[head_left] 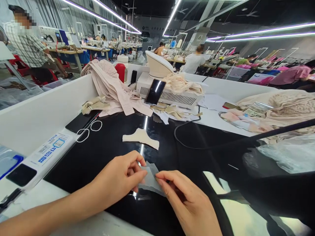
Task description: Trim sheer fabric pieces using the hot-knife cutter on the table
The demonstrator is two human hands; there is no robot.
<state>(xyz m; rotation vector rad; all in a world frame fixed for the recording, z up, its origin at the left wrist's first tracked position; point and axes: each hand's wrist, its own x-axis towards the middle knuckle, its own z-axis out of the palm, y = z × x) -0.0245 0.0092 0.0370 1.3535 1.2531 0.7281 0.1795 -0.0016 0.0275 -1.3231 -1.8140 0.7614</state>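
A small piece of thin, translucent whitish sheet point(150, 183) is between my hands, low over the black glossy work surface point(108, 164). My left hand point(123, 173) has its fingers curled, with thumb and index finger closed at the sheet's left edge. On the other side, my right hand point(187, 200) pinches the sheet's right edge between thumb and index finger; its other fingers are folded under and partly hidden. Just beyond, a cream fabric piece point(140, 137) with a raised middle and two narrow ends lies flat on the black surface.
Pale pink fabric strips point(115, 85) are heaped at the back left. A phone point(156, 91) leans against a white vented box point(172, 95). A black cable point(187, 123) crosses on the right, near clear plastic bags point(285, 154). White raised walls point(49, 114) edge the table.
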